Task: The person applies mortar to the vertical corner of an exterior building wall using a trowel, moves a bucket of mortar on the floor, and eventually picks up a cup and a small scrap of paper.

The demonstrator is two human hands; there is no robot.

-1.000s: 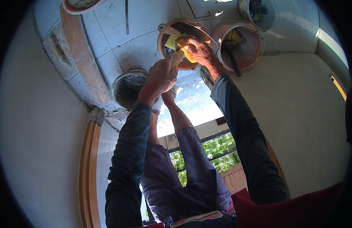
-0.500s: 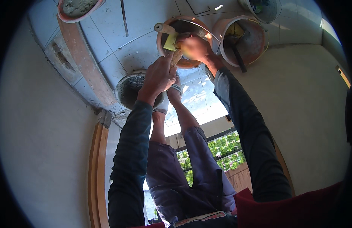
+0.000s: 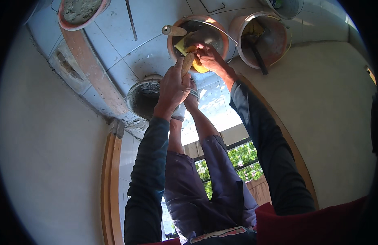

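Note:
My left hand (image 3: pixel 170 87) is closed round a light wooden handle (image 3: pixel 187 63) angled into an orange bucket (image 3: pixel 224 37); what is at the handle's far end is hidden. My right hand (image 3: pixel 210 60) is over that bucket, fingers bent on a yellow sponge (image 3: pixel 200 67) beside the handle. The bucket holds murky dark contents and a paler yellow piece (image 3: pixel 179 46). A round wooden handle (image 3: pixel 175 31) sticks out over its left rim. Below my left hand, around my wrist's left, is a grey-crusted bucket (image 3: pixel 142 100), next to my sandalled feet.
At right lies an orange bucket (image 3: pixel 275 51) with a dark bar in it; behind, a pale bucket (image 3: pixel 293 8). A tub of grey mortar (image 3: pixel 78 10) is at upper left, near a long board (image 3: pixel 95 73), a metal rod (image 3: pixel 131 22) and bent wire (image 3: pixel 212 8). Plain walls flank me.
My right hand has moved a little over the sponge, which now shows lower beneath the fingers. My left hand keeps the wooden handle. The view has shifted slightly, with the buckets higher in it.

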